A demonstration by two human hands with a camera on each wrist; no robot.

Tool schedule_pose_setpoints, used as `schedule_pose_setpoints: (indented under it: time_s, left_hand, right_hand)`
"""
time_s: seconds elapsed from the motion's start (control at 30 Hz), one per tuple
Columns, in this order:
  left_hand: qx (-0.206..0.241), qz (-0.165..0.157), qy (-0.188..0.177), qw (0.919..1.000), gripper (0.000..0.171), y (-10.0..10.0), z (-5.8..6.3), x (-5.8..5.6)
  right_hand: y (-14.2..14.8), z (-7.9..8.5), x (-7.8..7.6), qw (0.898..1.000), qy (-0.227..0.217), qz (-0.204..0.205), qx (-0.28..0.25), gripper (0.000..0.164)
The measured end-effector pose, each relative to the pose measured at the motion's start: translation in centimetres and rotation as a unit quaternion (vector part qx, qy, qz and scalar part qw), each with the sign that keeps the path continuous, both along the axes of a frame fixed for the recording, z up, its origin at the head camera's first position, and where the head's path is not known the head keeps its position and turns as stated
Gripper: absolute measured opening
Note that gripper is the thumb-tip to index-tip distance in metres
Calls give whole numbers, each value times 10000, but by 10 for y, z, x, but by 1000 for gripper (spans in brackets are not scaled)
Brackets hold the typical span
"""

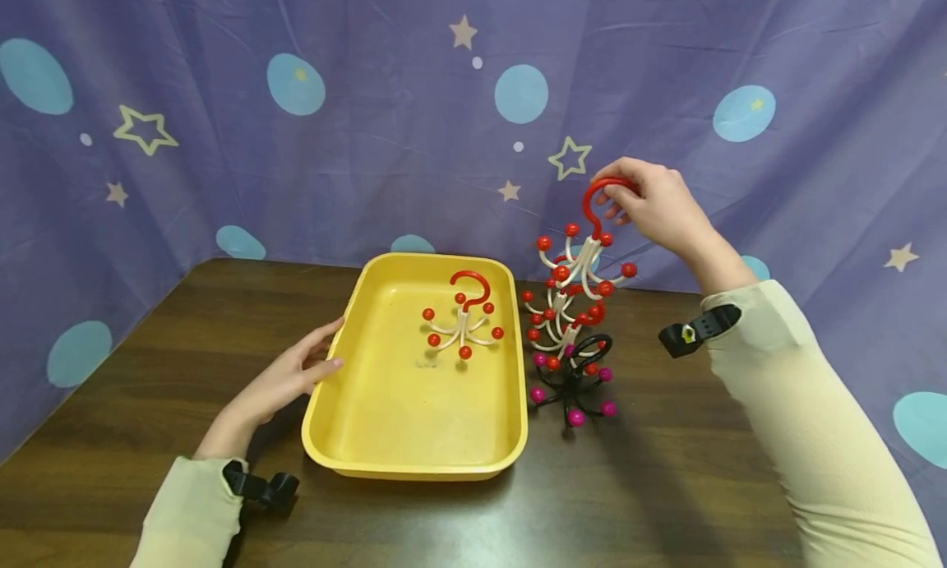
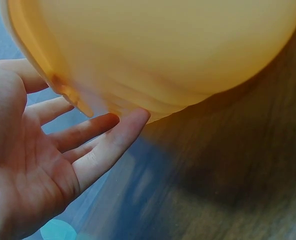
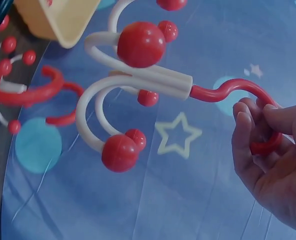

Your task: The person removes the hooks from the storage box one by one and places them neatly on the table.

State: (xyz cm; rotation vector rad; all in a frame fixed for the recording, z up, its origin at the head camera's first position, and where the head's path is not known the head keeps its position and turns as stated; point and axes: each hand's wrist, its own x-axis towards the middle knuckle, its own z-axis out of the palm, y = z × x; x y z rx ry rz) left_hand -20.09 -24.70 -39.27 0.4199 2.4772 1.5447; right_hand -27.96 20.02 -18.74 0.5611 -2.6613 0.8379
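Observation:
My right hand point(image 1: 654, 202) pinches the red hook of a multi-arm hanger point(image 1: 589, 260) between thumb and fingers. White curved arms tipped with red balls hang below the hook; the right wrist view shows them close up. The hanger is held up over a cluster of similar red-and-white hangers point(image 1: 560, 321). A black hanger point(image 1: 572, 379) with magenta balls sits in front of these. At the left side of a yellow tray point(image 1: 414, 474), my left hand point(image 1: 284, 379) touches the rim, its fingers fairly straight against the outer wall in the left wrist view.
One red-and-white hanger point(image 1: 463, 325) lies inside the tray, towards its back right. Tray and hangers stand on a dark wooden table point(image 1: 562, 510). A purple curtain point(image 1: 414, 140) with stars and blue ovals hangs behind the table.

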Motion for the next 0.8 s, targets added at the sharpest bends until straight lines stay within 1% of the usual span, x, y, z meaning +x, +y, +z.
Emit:
schedule_pose_setpoints:
  time_s: [0.23,0.43,0.63,0.8]
  left_hand:
    - [50,-13,1,10000,66,0,0,0]
    - [68,-15,4,10000,66,0,-1,0]
    - [43,-15,35,10000,66,0,-1,-1]
    - [55,-8,11,10000,66,0,-1,0]
  right_hand:
    - [22,0,-3,9992,15,-390,-12,22]
    - [37,-5,-6,9977,-10,-673,128,24]
    - [52,-14,-10,9960,-136,-865,153,27]
    - [62,-26,-15,9947,-235,-990,159,28]
